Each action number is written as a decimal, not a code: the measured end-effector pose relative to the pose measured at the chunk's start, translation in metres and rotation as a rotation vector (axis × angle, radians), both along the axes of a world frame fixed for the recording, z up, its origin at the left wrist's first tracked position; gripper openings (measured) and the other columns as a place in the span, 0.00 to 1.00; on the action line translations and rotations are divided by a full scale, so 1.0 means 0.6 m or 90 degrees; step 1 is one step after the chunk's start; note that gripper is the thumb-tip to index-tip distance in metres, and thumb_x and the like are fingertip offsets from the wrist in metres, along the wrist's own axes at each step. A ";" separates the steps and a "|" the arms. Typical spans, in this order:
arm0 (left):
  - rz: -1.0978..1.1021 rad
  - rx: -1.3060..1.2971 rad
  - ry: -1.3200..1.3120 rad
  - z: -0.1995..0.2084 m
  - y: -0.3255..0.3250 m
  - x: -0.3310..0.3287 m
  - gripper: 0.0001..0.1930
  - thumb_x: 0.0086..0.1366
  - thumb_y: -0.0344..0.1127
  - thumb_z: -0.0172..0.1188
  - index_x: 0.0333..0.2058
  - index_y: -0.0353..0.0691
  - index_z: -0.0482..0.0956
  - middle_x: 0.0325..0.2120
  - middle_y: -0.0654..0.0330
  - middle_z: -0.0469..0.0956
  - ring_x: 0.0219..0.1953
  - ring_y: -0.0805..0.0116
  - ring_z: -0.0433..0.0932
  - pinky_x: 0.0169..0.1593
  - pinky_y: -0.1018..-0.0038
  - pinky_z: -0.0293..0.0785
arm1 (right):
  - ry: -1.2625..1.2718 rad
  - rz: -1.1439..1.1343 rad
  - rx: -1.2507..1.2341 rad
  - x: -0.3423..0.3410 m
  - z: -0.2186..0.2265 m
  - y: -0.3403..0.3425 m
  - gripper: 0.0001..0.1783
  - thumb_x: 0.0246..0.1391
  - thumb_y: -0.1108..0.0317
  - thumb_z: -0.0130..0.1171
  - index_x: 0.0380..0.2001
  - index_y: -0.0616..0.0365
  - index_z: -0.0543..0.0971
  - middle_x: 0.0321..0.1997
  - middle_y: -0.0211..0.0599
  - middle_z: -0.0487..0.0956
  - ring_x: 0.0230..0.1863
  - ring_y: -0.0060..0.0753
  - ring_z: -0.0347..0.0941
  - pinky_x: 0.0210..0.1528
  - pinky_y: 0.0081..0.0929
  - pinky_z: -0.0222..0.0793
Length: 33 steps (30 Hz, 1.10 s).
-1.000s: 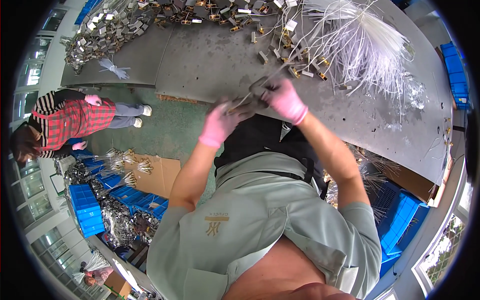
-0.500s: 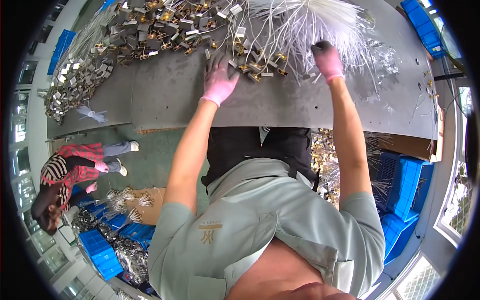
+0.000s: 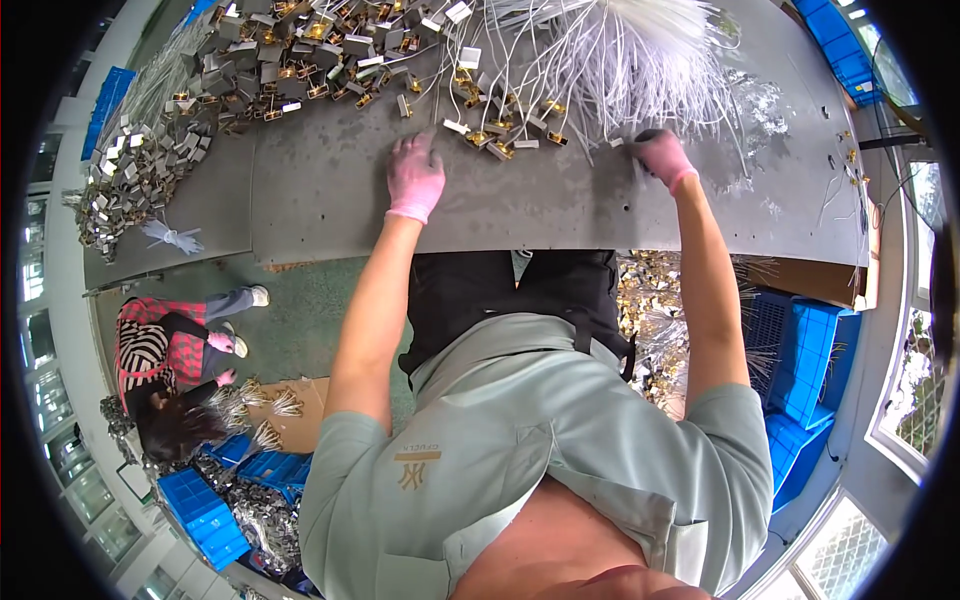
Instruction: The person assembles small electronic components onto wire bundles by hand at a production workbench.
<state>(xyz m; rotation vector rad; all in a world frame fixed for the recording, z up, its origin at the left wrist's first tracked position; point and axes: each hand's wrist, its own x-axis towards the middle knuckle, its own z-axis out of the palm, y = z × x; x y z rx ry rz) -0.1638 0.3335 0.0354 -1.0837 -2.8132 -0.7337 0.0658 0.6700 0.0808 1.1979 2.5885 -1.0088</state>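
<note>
My left hand [image 3: 414, 178], in a pink glove with grey fingers, rests on the grey metal table [image 3: 330, 200] with its fingers stretched out and nothing in them. It lies just short of a heap of small metal-and-brass parts with white wires [image 3: 330, 50]. My right hand [image 3: 664, 158], gloved alike, is closed at the near edge of a bundle of white wires [image 3: 650, 70]. Whatever its curled fingers hold is hidden. A small white-ended piece [image 3: 615, 143] lies beside its fingertips. Between my hands, several wired parts [image 3: 500, 130] lie loose at the heap's near edge.
Another pile of wired parts [image 3: 145, 170] lies at the table's left end, beside a white tie bundle [image 3: 172, 237]. At lower left a co-worker [image 3: 165, 350] bends over blue crates [image 3: 203, 510]. More blue crates [image 3: 805, 355] and brass parts [image 3: 650, 300] sit below the table's right side.
My left hand has drawn back slightly left, away from the heap. My right hand has come nearer to me, out of the wires, and turned leftward. The co-worker has bent lower over the crates.
</note>
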 end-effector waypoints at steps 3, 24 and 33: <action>0.043 0.235 -0.164 -0.014 -0.042 -0.029 0.17 0.57 0.30 0.55 0.46 0.37 0.77 0.37 0.53 0.81 0.41 0.58 0.79 0.47 0.70 0.73 | 0.202 -0.155 -0.334 0.041 0.042 -0.047 0.12 0.56 0.64 0.58 0.37 0.62 0.79 0.26 0.34 0.80 0.19 0.20 0.71 0.21 0.18 0.65; 0.187 0.793 -0.933 -0.067 -0.540 0.293 0.07 0.56 0.32 0.56 0.22 0.39 0.68 0.10 0.67 0.56 0.11 0.75 0.51 0.23 0.75 0.54 | 0.454 -0.001 -0.572 -0.143 -0.055 -0.332 0.15 0.61 0.70 0.53 0.48 0.66 0.76 0.37 0.39 0.80 0.40 0.33 0.78 0.44 0.27 0.73; 0.317 0.582 -0.846 -0.027 -0.548 0.310 0.05 0.58 0.28 0.55 0.30 0.30 0.74 0.14 0.60 0.66 0.17 0.71 0.63 0.24 0.71 0.61 | 0.566 -0.134 -0.452 -0.245 0.011 -0.324 0.14 0.57 0.62 0.61 0.37 0.64 0.78 0.30 0.34 0.80 0.24 0.23 0.75 0.27 0.21 0.71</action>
